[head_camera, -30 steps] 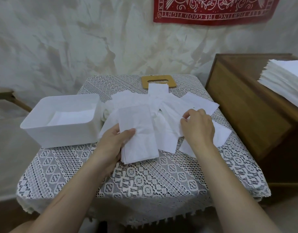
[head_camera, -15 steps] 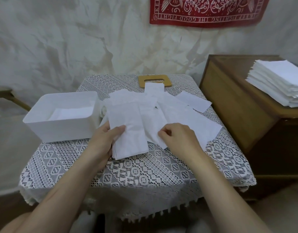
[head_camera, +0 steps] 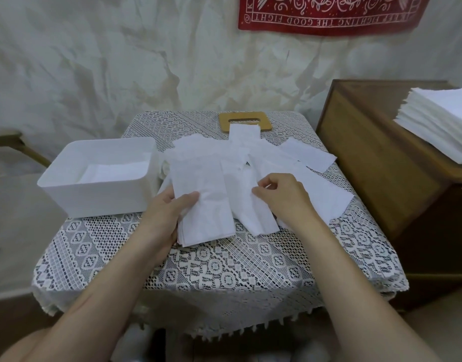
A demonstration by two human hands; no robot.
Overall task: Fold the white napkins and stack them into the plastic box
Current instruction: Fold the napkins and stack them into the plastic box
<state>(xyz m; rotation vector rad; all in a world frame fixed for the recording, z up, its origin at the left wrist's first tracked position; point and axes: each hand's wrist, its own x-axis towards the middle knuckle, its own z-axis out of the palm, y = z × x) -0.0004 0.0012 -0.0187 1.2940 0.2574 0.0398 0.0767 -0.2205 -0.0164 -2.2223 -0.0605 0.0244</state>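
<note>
Several folded white napkins (head_camera: 313, 189) lie fanned across the lace-covered table (head_camera: 224, 267). My left hand (head_camera: 167, 212) grips a small stack of folded napkins (head_camera: 203, 205) at its left edge, thumb on top. My right hand (head_camera: 284, 197) pinches the top edge of another folded napkin (head_camera: 256, 212) just right of that stack. The white plastic box (head_camera: 104, 194) stands at the table's left, with folded napkins lying flat on its bottom (head_camera: 115, 172).
A wooden cabinet (head_camera: 376, 163) stands right of the table and carries a tall pile of unfolded napkins (head_camera: 441, 121). A wooden lid with a slot (head_camera: 245, 118) lies at the table's far edge. A red banner hangs on the wall behind.
My right hand has moved left from the far-right napkins to one beside the stack and now pinches it. My left hand keeps its hold on the stack.
</note>
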